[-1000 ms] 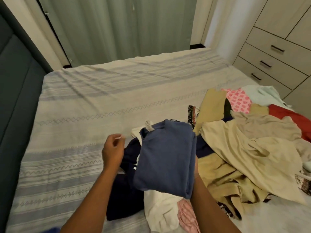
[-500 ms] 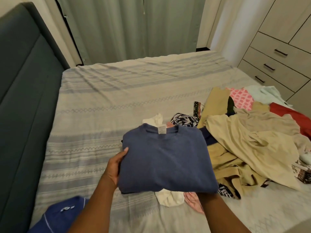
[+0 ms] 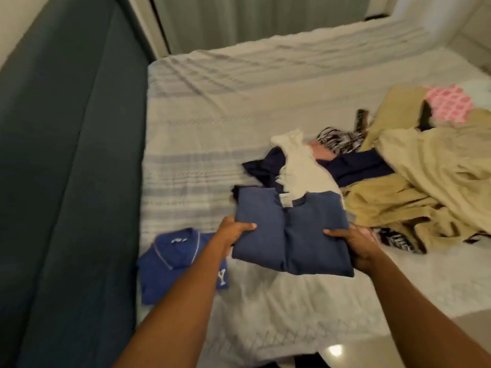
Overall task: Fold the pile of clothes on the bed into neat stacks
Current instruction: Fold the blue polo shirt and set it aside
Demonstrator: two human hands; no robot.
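The left hand (image 3: 235, 231) grips the left edge of a folded slate-blue shirt (image 3: 292, 235), thumb lying on top of the cloth and the fingers curled beneath it. The right hand (image 3: 356, 244) grips the opposite edge the same way, thumb on top and fingers hidden under the fold. The shirt sits between them as a flat, roughly square packet, with its collar and a white neck label (image 3: 285, 201) turned away from the person and a crease running down the middle. Whether it is lifted clear of the bedspread or resting on it is hard to tell from this angle.

Just left of the left forearm, a folded royal-blue shirt (image 3: 172, 261) with thin piping at the collar and a white letter patch lies flat on the bed (image 3: 207, 134), close to the dark padded headboard (image 3: 66, 168).

Beyond the held shirt, the unfolded pile of clothes (image 3: 398, 187) spreads across the right side of the bed. A white garment (image 3: 300, 166) lies over a navy one (image 3: 366, 168). Further right is a large heap of beige fabric (image 3: 435, 160), with a black-and-white patterned piece (image 3: 337, 138) and a pink patterned piece (image 3: 449, 103) behind it. The bedspread is pale with bands of grey stitching. Pale curtains (image 3: 252, 17) hang past the far edge.
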